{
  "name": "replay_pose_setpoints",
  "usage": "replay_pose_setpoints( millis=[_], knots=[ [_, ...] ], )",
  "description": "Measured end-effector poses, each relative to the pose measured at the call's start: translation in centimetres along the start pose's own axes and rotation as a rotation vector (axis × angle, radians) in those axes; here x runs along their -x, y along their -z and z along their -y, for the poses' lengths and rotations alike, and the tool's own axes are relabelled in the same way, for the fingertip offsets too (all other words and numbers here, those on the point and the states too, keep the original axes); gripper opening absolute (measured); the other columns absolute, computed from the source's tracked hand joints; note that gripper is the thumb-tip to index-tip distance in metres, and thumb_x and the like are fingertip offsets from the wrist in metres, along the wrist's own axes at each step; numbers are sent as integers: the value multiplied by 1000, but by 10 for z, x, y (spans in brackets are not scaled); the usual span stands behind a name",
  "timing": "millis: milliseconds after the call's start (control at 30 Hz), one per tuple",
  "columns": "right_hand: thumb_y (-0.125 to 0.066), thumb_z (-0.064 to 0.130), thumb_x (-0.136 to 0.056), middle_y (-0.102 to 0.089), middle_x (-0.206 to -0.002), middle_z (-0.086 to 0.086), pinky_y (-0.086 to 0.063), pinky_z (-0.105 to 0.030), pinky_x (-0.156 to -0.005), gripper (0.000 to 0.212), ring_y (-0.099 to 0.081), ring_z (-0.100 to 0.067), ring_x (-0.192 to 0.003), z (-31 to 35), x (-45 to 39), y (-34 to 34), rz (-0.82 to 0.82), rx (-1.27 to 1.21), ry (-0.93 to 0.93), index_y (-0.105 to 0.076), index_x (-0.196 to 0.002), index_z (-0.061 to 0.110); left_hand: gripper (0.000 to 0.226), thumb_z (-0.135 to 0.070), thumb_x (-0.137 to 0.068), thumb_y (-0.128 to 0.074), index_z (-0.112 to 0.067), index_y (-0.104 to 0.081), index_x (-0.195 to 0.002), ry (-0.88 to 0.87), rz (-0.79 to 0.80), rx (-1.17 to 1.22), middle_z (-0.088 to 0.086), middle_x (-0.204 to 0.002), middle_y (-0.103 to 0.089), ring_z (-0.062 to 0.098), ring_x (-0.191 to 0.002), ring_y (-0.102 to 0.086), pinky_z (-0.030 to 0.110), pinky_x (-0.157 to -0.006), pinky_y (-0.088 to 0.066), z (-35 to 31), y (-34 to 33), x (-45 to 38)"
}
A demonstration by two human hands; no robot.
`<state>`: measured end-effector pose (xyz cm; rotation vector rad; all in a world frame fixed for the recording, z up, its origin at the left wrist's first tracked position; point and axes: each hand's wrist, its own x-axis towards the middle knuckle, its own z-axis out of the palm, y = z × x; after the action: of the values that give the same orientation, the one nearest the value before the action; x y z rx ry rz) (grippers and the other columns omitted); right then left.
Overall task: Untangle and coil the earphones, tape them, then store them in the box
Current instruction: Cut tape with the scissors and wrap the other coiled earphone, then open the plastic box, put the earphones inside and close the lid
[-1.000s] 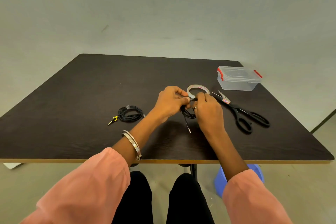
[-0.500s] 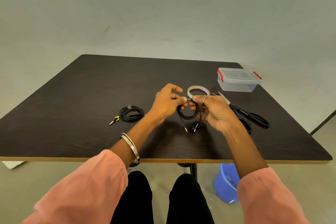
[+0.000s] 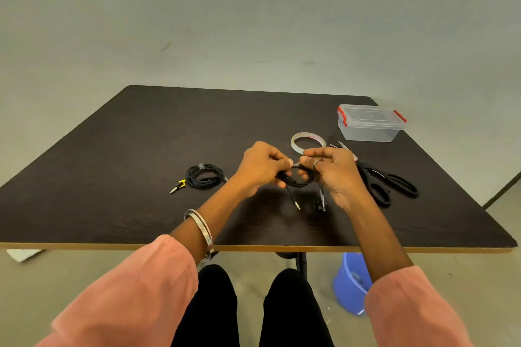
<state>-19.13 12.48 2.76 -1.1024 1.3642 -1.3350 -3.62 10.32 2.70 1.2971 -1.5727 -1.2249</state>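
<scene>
Left hand (image 3: 260,166) and right hand (image 3: 332,169) both pinch the small black coiled earphone cable (image 3: 296,179) between curled fingertips, above the dark wooden table (image 3: 112,191). Jack and earbuds dangle below the fingers. Clear plastic red-latched box (image 3: 369,126) sits beyond the right fingers.

At the frame's centre my left hand (image 3: 260,167) and right hand (image 3: 334,170) hold the coiled earphones (image 3: 296,179) over the table (image 3: 112,177), a second coil (image 3: 204,176) to their left, tape roll (image 3: 308,141) just behind, scissors (image 3: 386,182) right, box (image 3: 369,122) at upper right.
</scene>
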Motion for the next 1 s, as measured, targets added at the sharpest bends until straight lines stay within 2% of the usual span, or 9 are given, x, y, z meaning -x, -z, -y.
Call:
replay_pose_setpoints(
  millis=[167,267,433,600,700,800,867,933,1000],
  knots=[
    [-60,-1,-89,-68,-79,-11,-57,-29,-70,10,-65,-17,-69,-18,-19,12,-137,431,86,-69,-92,2,12,-19,-89,-67,-10,-70,-84,-53,-134,-374,10,-83,-72,8,-40,-60,17,-48,-51,13,-7,-11],
    [-62,0,-87,-70,-91,-9,-51,-28,-87,17,-63,-16,-82,-14,-26,20,-209,720,263,-70,-101,5,24,-30,-90,-65,-8,-72,-84,-45,-162,-544,9,-77,-72,17,-50,-65,27,-58,-55,14,-9,-14],
    [-58,3,-88,-58,-130,-15,-37,-40,-104,47,-47,-32,-123,-13,-52,23,75,1165,387,-54,-134,14,29,-37,-90,-62,-10,-73,-91,-63,-210,-724,8,-89,-69,29,-83,-65,35,-68,-52,12,-7,-12],
    [-54,7,-90,-58,-130,-13,-36,-41,-104,46,-48,-34,-121,-19,-61,36,134,1330,386,-51,-136,15,15,-27,-90,-62,-20,-74,-94,-78,-223,-630,3,-94,-70,23,-90,-65,32,-75,-52,11,9,-19],
    [-56,10,-92,-58,-130,-5,-36,-46,-105,43,-46,-30,-123,-16,-53,50,143,1322,328,-53,-133,20,11,-25,-88,-63,-23,-74,-88,-77,-251,-581,0,-93,-70,19,-88,-65,28,-77,-50,10,18,-30],
    [-61,9,-90,-64,-120,-2,-39,-50,-103,40,-52,-26,-117,-8,-47,65,107,1148,372,-59,-128,22,11,-20,-88,-64,-20,-74,-86,-113,-252,-530,-3,-90,-71,12,-84,-63,25,-78,-48,3,17,-46],
    [-61,5,-89,-69,-110,-2,-45,-36,-100,33,-61,-20,-105,2,-50,76,-28,943,433,-65,-120,18,11,-16,-88,-64,-18,-73,-84,-149,-231,-474,-2,-89,-72,11,-83,-64,26,-82,-50,-5,10,-61],
    [-58,3,-89,-69,-102,0,-44,-10,-89,27,-62,-12,-95,15,-61,88,-209,740,396,-68,-112,14,12,-13,-88,-62,-16,-72,-82,-163,-224,-405,-1,-87,-72,14,-79,-66,28,-83,-53,-16,-2,-78],
    [-57,9,-91,-68,-101,0,-43,-13,-88,20,-61,-13,-101,24,-79,104,-431,621,324,-70,-107,12,14,-11,-90,-59,-14,-70,-82,-129,-196,-267,3,-86,-71,15,-77,-66,30,-79,-57,-28,-18,-97]
  ],
)
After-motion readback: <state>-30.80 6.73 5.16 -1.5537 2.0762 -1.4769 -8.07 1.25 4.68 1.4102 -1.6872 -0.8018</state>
